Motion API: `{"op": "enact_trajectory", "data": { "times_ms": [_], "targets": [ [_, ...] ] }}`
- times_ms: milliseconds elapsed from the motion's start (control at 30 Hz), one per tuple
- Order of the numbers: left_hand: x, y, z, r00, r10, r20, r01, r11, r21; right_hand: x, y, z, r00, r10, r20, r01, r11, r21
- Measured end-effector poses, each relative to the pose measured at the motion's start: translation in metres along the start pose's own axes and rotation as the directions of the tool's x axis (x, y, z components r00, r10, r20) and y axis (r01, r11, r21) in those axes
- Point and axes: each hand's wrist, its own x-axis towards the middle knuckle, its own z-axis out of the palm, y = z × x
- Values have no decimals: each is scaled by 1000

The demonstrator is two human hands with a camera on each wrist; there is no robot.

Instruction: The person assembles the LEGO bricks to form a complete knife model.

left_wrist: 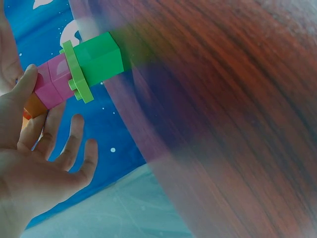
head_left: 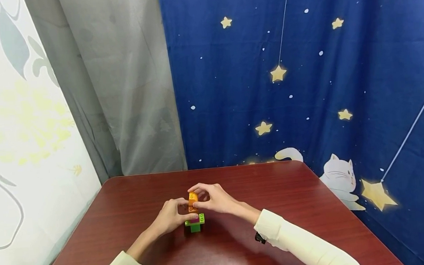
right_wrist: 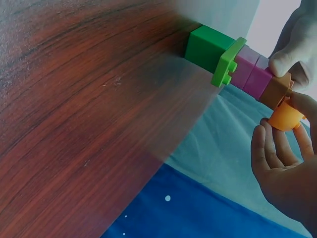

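A tower of toy building blocks stands upright on the table. Its base is a green block [left_wrist: 99, 58], topped by a light green plate [right_wrist: 228, 63] with studs. Two magenta blocks [right_wrist: 250, 72] sit above the plate, then a brown-orange block [right_wrist: 275, 91]. My left hand [head_left: 171, 216] pinches the tower's upper part, its thumb on the upper magenta block. With thumb and fingertips, my right hand [head_left: 215, 198] grips a rounded yellow-orange block [right_wrist: 286, 117] at the top. That block looks offset against the brown-orange one; whether it is fully seated I cannot tell.
The tower stands on a dark red wood-grain table [head_left: 261, 242]. Behind the table's far edge hang a grey curtain [head_left: 141, 92] and a blue curtain [head_left: 231, 87] with stars. A pale patterned curtain [head_left: 28, 130] hangs at the left.
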Motion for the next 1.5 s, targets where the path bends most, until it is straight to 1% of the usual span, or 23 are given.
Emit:
{"op": "enact_trajectory", "data": {
  "times_ms": [267, 533, 667, 867, 1000, 1233, 1400, 1500],
  "targets": [
    [0, 0, 0, 1000, -5, 10, 5, 1000, -3, 0, 1, 4, 1000, -21, 14, 21, 1000, 8],
    [-1, 0, 0, 1000, 19, 4, -19, 1000, 10, 0, 1, 4, 1000, -25, -13, 25, 1000, 6],
    [-1, 0, 0, 1000, 12, 7, -12, 1000, 1, -1, 0, 2, 999, -33, -33, 33, 999, -5],
    [0, 1, 0, 1000, -12, 16, 12, 1000, -13, -3, -3, 3, 1000, -24, 3, 24, 1000, 2],
    [-1, 1, 0, 1000, -15, 19, 15, 1000, -12, -5, -3, 5, 1000, -22, 3, 22, 1000, -1],
    [-3, 2, 1, 1000, 11, 15, -12, 1000, 4, -8, -3, 6, 1000, -28, -11, 28, 1000, -7],
    [-2, 3, 1, 1000, 8, 13, -8, 1000, 10, -9, -1, 7, 999, -28, -33, 29, 999, 23],
    [-3, 3, 2, 1000, 15, -1, -15, 1000, 23, -10, 1, 9, 999, -34, -39, 35, 999, 19]
  ]
}}
